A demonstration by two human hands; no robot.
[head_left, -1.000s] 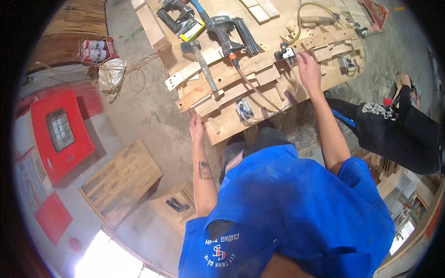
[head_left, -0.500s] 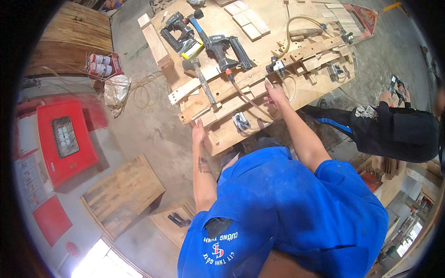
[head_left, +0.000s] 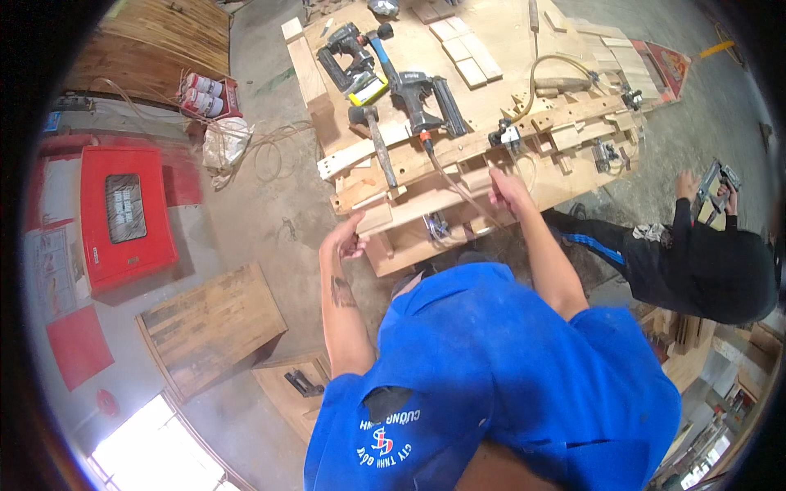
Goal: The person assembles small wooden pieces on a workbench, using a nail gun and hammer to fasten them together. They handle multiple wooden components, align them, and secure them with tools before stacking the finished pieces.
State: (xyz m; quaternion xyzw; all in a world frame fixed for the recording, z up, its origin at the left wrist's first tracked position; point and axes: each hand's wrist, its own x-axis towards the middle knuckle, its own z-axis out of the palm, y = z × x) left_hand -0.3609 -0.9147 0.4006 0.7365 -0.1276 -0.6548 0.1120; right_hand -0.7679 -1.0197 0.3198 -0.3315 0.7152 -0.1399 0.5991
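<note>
Planks fill my view: a long wooden plank [head_left: 426, 199] lies across the near edge of the plywood workbench [head_left: 508, 49], and both of my hands are on it. My left hand [head_left: 348, 237] curls around the plank's left end, fingers closed on the wood. My right hand [head_left: 509, 192] is farther along, closed on the plank's upper edge beside a thin air hose [head_left: 458, 192]. Just beyond sit a hammer [head_left: 378, 143], a dark nail gun [head_left: 426, 102] and a cordless drill [head_left: 348, 57]. Off to my right another person [head_left: 704, 262] in dark clothing crouches, holding a metal tool. A red cabinet [head_left: 123, 217] stands well apart on my left.
</note>
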